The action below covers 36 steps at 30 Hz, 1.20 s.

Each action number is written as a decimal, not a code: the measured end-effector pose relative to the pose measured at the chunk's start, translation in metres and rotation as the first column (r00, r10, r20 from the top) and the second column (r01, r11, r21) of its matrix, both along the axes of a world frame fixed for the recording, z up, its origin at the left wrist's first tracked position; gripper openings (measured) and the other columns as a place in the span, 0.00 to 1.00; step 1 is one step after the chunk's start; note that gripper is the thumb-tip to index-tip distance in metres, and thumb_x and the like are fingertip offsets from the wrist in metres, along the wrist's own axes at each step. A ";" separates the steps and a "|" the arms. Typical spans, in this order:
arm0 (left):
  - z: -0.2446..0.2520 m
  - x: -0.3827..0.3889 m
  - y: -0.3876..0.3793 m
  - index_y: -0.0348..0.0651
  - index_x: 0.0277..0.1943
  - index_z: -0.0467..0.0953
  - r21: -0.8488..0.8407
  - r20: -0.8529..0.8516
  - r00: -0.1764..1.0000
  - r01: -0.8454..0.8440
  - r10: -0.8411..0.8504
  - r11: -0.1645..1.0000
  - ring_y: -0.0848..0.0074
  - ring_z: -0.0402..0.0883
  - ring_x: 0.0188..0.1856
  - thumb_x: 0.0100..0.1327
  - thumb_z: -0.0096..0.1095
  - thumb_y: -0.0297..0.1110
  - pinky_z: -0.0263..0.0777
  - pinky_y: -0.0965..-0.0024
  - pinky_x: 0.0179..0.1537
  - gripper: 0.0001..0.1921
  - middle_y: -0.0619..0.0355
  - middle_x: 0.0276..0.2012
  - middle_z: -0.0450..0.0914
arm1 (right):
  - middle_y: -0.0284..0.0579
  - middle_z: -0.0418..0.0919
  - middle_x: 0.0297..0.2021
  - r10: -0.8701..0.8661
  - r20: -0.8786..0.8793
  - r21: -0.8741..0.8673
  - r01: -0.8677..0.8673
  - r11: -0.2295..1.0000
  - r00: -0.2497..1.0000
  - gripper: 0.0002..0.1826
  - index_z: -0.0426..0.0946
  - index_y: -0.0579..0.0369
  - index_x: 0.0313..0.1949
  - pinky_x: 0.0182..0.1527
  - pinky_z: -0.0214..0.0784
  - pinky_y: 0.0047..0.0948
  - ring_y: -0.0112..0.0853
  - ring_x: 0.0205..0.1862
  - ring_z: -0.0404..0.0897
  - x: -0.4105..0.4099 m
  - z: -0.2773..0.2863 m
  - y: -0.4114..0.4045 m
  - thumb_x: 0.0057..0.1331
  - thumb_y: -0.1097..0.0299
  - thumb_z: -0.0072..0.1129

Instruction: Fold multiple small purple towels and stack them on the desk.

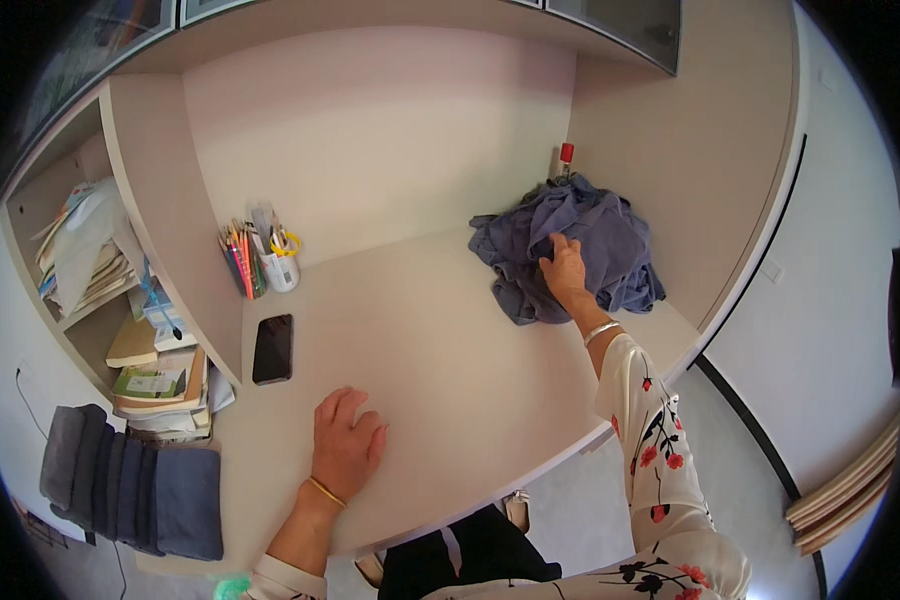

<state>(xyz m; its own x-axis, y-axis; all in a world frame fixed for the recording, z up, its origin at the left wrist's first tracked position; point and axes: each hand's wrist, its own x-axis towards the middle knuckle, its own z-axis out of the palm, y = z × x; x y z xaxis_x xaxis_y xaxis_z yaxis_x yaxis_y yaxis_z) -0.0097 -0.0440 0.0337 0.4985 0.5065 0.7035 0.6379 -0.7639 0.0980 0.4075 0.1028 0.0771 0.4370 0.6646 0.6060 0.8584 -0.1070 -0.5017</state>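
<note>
A crumpled heap of blue-grey cloth garments (596,232) lies in the back right corner of the desk. My right hand (566,266) reaches onto its front, fingers bent against the fabric; whether they pinch a fold is not clear. Over the desk's front left part, my left hand (349,442) holds nothing, its fingers loosely curled and apart. Left of it, a row of folded dark grey and navy cloths (112,480) stands on edge at the desk's left end. One wider folded blue-grey cloth (188,502) closes the row on the right.
A black smartphone (273,349) lies near the left partition. Behind it stand a bundle of colored pencils (244,262) and a white pen cup (280,271) with yellow-handled scissors. A red-capped bottle (566,156) rises behind the heap. Books and papers (161,390) fill the left shelves.
</note>
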 end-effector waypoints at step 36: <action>0.014 0.009 0.001 0.35 0.53 0.70 -0.154 0.091 0.989 0.126 -0.113 0.980 0.54 0.72 0.48 0.58 0.66 0.34 0.66 0.57 0.50 0.22 0.47 0.45 0.75 | 0.47 0.77 0.27 0.955 -0.294 -0.243 -0.969 -0.046 0.029 0.12 0.73 0.59 0.43 0.27 0.66 0.35 0.39 0.24 0.76 -0.189 -0.027 -0.184 0.62 0.69 0.61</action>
